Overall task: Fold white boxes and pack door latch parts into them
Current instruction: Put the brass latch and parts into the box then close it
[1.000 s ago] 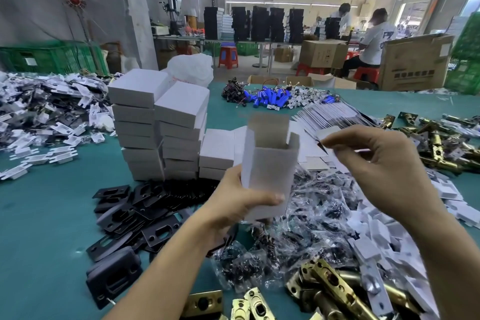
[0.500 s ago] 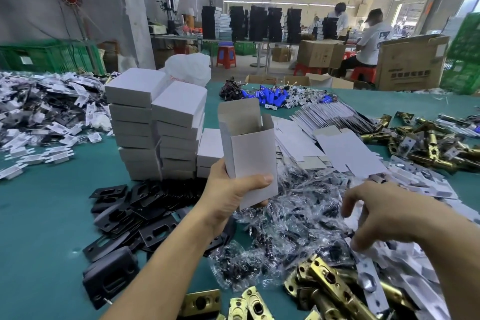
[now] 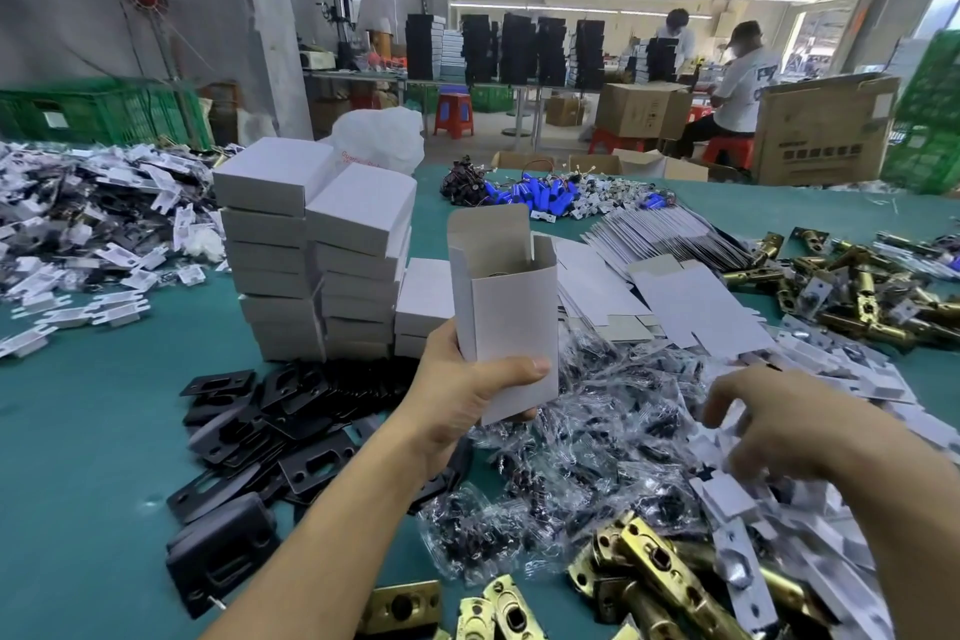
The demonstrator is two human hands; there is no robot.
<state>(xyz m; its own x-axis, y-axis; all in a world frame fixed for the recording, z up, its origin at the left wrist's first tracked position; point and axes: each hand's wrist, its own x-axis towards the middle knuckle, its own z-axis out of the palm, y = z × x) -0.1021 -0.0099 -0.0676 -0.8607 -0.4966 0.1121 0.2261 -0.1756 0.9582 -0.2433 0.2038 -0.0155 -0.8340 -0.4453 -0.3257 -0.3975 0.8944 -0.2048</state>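
My left hand grips an upright white box by its lower end, thumb across the front; its top flap stands open. My right hand reaches down, fingers spread and curled, into a pile of white plastic parts at the right; motion blur hides whether it holds one. Clear bags of dark screws lie under and between my hands. Brass latch bolts lie at the bottom. Black strike plates sit to the left.
Stacks of closed white boxes stand behind my left hand. Flat box blanks fan out at the right, with more brass latches beyond. White parts are heaped at far left. Blue parts lie further back on the green table.
My right hand dropped from beside the box top down into the white parts pile at the right. The left hand kept the box, shifting it slightly.
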